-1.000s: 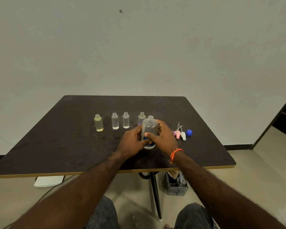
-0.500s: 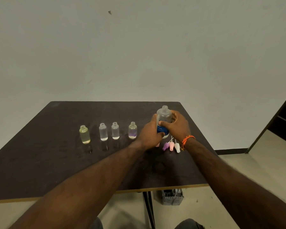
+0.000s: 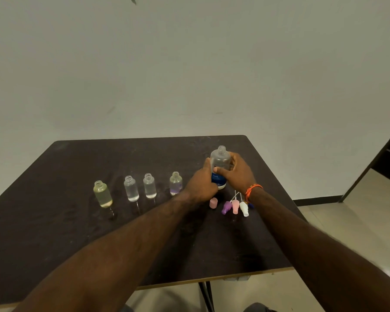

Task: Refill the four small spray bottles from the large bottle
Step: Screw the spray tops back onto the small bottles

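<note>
From my remote seat I see both forearms reach out across the dark table (image 3: 54,233), converging on the large bottle (image 3: 220,162) that stands upright and uncapped toward the far right corner. The right hand (image 3: 239,174) wraps the bottle from its right side, thumb laid across the front above the blue label, fingers curled behind; an orange wristband (image 3: 252,190) circles that wrist. The left hand (image 3: 202,183) closes on the bottle's lower left side, its thumb pointing up along the clear wall. Left of the hands, four small spray bottles stand in a row parallel to the far edge, all open-necked: a yellowish one (image 3: 102,194) nearest the left edge, two clear ones (image 3: 131,189) (image 3: 149,186) in the middle, and a purple-tinted one (image 3: 175,183) just beside the left wrist. On the near side of the large bottle lie a pink cap (image 3: 213,203) and three spray tops, purple (image 3: 226,207), pink (image 3: 235,206) and white (image 3: 244,208), close together under the right wrist; something blue peeks out beside the white one, too hidden for me to tell what. The bottle sits near the right edge, while the table's near half is bare wood crossed only by the arms, and a broad strip lies open behind the row of small bottles.
</note>
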`<action>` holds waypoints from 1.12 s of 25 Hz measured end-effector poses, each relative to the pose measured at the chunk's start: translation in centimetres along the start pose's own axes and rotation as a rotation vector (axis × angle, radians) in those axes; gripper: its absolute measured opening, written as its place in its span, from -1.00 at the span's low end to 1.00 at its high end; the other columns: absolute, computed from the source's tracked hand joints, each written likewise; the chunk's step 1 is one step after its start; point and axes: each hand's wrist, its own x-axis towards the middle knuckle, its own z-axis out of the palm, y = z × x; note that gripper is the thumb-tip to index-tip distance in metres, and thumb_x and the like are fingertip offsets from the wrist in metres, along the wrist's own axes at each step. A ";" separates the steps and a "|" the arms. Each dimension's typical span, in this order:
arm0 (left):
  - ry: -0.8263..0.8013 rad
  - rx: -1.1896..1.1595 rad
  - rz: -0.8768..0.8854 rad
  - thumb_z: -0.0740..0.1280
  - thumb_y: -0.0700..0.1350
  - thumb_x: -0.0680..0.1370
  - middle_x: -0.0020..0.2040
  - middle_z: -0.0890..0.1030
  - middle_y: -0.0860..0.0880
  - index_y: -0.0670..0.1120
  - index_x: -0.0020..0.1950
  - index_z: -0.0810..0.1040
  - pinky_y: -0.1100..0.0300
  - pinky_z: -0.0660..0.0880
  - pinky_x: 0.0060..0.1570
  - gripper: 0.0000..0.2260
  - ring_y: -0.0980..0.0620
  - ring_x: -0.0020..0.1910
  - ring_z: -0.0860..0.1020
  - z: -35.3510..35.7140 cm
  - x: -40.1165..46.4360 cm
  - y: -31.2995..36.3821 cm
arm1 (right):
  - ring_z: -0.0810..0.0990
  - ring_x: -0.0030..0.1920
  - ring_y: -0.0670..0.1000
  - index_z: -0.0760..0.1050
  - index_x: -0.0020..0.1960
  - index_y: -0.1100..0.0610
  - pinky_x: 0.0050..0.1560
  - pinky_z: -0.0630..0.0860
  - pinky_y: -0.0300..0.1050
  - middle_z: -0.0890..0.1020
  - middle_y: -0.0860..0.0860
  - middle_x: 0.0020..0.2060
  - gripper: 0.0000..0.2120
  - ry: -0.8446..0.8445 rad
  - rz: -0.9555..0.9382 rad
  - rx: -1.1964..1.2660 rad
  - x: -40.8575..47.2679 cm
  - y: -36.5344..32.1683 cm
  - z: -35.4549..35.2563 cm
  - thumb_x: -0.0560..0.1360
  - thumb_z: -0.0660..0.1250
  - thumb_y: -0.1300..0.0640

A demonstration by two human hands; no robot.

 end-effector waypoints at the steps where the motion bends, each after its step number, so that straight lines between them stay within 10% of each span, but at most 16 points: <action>1: 0.004 0.007 -0.009 0.35 -0.31 0.47 0.26 0.59 -0.04 -0.03 0.55 0.19 0.21 0.62 0.02 -0.31 0.00 0.16 0.63 0.0 -0.2 -0.1 | 0.59 0.21 0.00 0.38 0.38 0.07 0.27 0.54 -0.02 0.59 -0.01 0.24 -0.37 0.000 -0.003 0.001 -0.1 0.0 0.1 0.40 0.56 0.04; 7: 0.318 0.192 0.104 0.38 -0.23 0.48 0.46 0.51 -0.07 -0.08 0.57 0.34 -0.06 0.39 0.42 -0.36 -0.09 0.43 0.47 -2.3 -3.7 1.6 | 0.49 0.32 0.05 0.20 0.53 0.09 0.32 0.48 0.02 0.46 0.02 0.41 -0.16 0.037 0.022 -0.055 -1.8 -0.9 -0.4 0.39 0.57 0.09; 12: 0.455 0.358 -0.021 0.39 -0.09 0.55 0.46 0.50 -0.08 -0.08 0.58 0.35 -0.06 0.29 0.45 -0.41 -0.11 0.46 0.41 -6.5 -5.7 -1.1 | 0.55 0.10 -0.01 0.43 0.28 0.01 0.11 0.60 0.02 0.55 -0.05 0.15 -0.53 0.343 -0.112 -0.204 -5.5 -1.0 0.5 0.41 0.45 0.17; 21: 0.304 0.233 -0.361 0.43 -0.10 0.54 0.22 0.66 -0.15 -0.16 0.34 0.50 0.05 0.53 0.17 -0.61 -0.21 0.24 0.61 -5.3 -5.1 -3.1 | 0.54 0.15 0.02 0.54 0.23 0.01 0.19 0.51 0.04 0.61 -0.02 0.16 -0.67 0.175 -0.269 -0.567 -8.9 -0.5 1.3 0.47 0.40 0.14; 28: 0.294 0.251 -0.257 0.52 0.01 0.47 -0.03 0.71 -0.11 -0.11 -0.03 0.62 0.15 0.47 -0.10 -0.77 -0.11 -0.03 0.66 -5.8 -7.6 -4.0 | 0.51 0.19 0.04 0.53 0.28 -0.02 0.21 0.46 0.05 0.63 -0.06 0.19 -0.66 -0.011 -0.165 -0.790 -9.1 -1.1 0.4 0.50 0.34 0.06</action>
